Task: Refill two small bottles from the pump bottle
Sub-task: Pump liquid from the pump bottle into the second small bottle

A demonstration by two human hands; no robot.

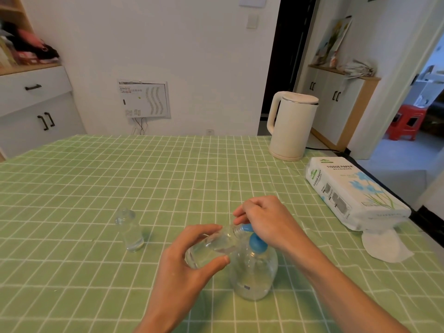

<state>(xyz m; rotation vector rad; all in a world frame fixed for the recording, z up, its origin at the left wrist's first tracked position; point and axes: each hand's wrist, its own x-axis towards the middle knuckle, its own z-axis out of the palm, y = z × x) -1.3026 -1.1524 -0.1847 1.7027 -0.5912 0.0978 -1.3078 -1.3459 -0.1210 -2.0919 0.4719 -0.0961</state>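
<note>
A clear pump bottle (253, 272) with a blue pump head (258, 243) stands on the green checked tablecloth (96, 188), near the table's front. My left hand (182, 265) grips a small clear bottle (211, 246), tilted with its open neck against the blue spout. My right hand (266, 219) rests on top of the pump head, fingers curled over the spout. A second small clear bottle (129, 230) with a clear cap stands upright to the left, a little liquid in its bottom.
A white electric kettle (292, 126) stands at the far right of the table. A pack of tissue paper (353, 193) lies along the right edge, a loose tissue (384, 246) in front of it. Cabinets stand beyond the table on both sides.
</note>
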